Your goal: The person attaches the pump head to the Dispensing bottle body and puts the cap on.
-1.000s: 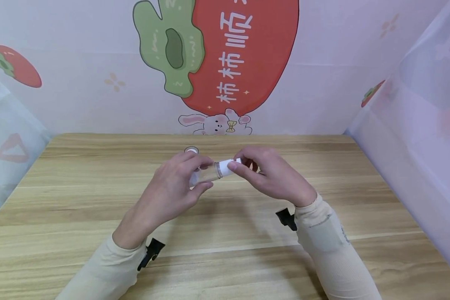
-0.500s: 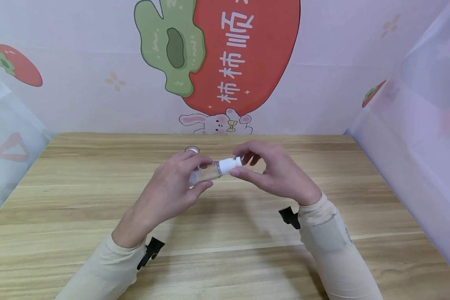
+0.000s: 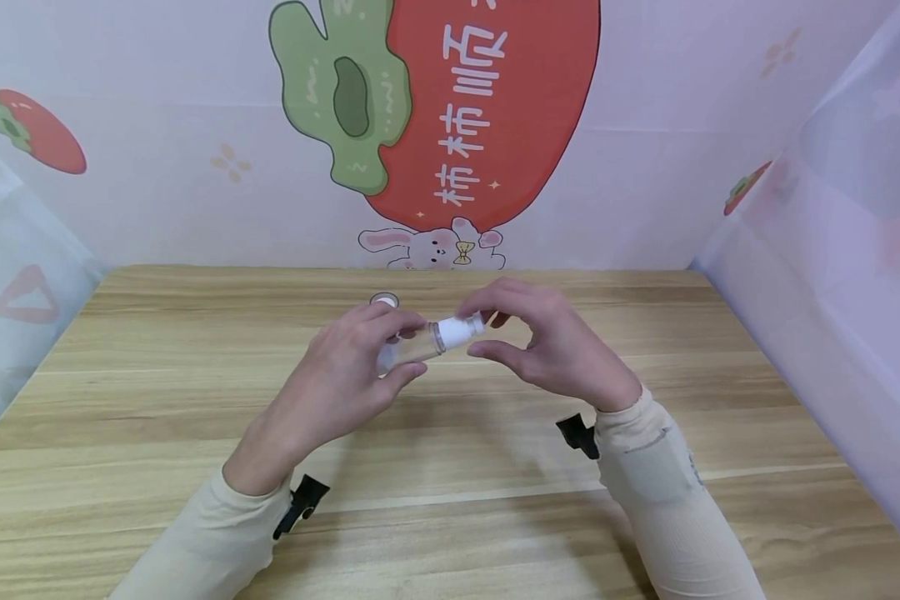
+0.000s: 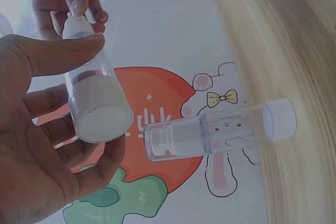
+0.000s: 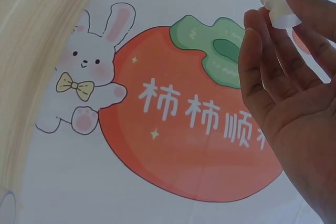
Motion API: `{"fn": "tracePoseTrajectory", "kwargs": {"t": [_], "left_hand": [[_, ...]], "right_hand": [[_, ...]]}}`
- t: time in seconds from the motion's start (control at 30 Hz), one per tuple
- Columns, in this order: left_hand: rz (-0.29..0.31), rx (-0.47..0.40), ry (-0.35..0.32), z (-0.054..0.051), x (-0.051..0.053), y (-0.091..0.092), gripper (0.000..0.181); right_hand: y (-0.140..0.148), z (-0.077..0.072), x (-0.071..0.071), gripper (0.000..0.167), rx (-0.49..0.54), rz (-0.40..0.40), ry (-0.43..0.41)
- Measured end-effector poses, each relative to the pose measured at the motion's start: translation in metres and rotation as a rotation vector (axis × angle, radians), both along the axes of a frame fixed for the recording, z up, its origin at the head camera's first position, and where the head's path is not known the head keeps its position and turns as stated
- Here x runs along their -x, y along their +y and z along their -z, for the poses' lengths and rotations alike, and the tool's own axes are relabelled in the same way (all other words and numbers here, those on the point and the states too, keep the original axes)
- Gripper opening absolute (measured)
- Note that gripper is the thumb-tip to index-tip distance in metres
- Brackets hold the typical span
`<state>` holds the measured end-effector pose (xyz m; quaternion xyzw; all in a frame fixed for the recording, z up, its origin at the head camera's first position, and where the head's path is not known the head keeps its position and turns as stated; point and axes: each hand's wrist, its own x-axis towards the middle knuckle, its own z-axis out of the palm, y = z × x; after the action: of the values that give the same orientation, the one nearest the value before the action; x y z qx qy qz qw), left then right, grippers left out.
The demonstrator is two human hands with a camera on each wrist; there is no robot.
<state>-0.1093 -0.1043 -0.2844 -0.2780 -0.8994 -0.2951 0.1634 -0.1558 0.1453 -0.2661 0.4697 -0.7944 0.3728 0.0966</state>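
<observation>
In the head view my left hand grips a clear pump bottle by its body, tilted above the table, its white collar and pump toward the right. The left wrist view shows the bottle's round white base between thumb and fingers. My right hand is at the pump end, fingers bent loosely over the collar. Its thumb stands apart from the pump in the head view. A second clear bottle with a clear cap stands on the table behind my left hand, mostly hidden in the head view.
The wooden table has a printed cloth along its back edge, with a persimmon and a rabbit on it. Cloth walls rise at both sides. A black camera mount sticks out at each wrist.
My right thumb and fingers have spread from their pinch on the pump, leaving a gap below it. The right hand has shifted slightly to the right; my left hand and the bottle stay nearly still.
</observation>
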Motion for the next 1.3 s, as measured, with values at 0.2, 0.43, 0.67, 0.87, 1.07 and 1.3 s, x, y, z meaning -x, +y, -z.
{"fn": "tracePoseTrajectory", "kwargs": {"t": [0.2, 0.43, 0.67, 0.87, 1.07, 1.3], "left_hand": [[-0.005, 0.003, 0.001, -0.0002, -0.001, 0.0009, 0.041], [-0.011, 0.001, 0.012, -0.0001, -0.0015, 0.0013, 0.042], [-0.014, 0.003, 0.031, -0.0003, -0.0015, 0.0018, 0.043], [-0.01, 0.01, 0.041, 0.0002, -0.0017, 0.0019, 0.043], [-0.014, 0.016, 0.043, 0.0003, -0.0018, 0.0026, 0.043], [-0.024, 0.022, 0.042, 0.001, -0.0025, 0.0032, 0.043]], "right_hand": [[-0.0004, 0.0014, 0.0007, 0.037, 0.007, -0.013, 0.007], [-0.0015, 0.0023, 0.0, 0.031, 0.001, 0.009, 0.006], [-0.0029, 0.0029, -0.0007, 0.024, -0.035, 0.046, -0.026], [-0.004, 0.0027, -0.0027, 0.016, -0.09, 0.094, -0.062], [-0.0057, 0.0032, -0.0029, 0.012, -0.129, 0.142, -0.108], [-0.0063, 0.0049, -0.0029, 0.012, -0.143, 0.159, -0.126]]}}
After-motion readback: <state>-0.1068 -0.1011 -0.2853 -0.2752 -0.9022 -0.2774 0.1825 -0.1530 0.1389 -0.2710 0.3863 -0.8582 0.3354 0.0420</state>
